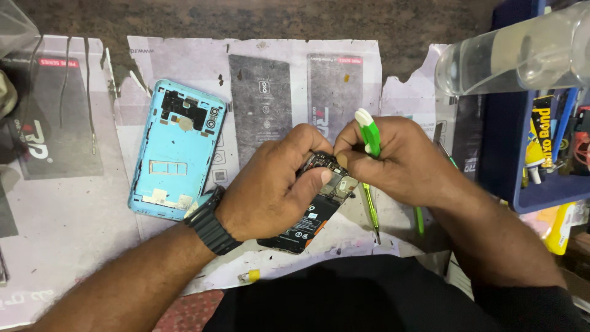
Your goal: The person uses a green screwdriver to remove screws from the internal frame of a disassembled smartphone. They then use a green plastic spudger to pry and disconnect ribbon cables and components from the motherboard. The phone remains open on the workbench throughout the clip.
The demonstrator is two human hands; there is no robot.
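An opened black phone [310,218] with its battery and circuit board exposed lies tilted in front of me. My left hand [270,184], with a black watch on the wrist, grips the phone's upper part, thumb pressed on the board. My right hand [393,163] holds a green and white screwdriver [369,135] upright in its fist, and its fingertips pinch at the top of the board. The phone's light blue back cover [175,147] lies inside up to the left, apart from both hands.
Paper sheets and dark film packets [261,104] cover the bench. A second green screwdriver [371,209] lies under my right hand. A clear plastic bottle [510,55] lies at top right over a blue tray [541,190] with glue tubes and tools.
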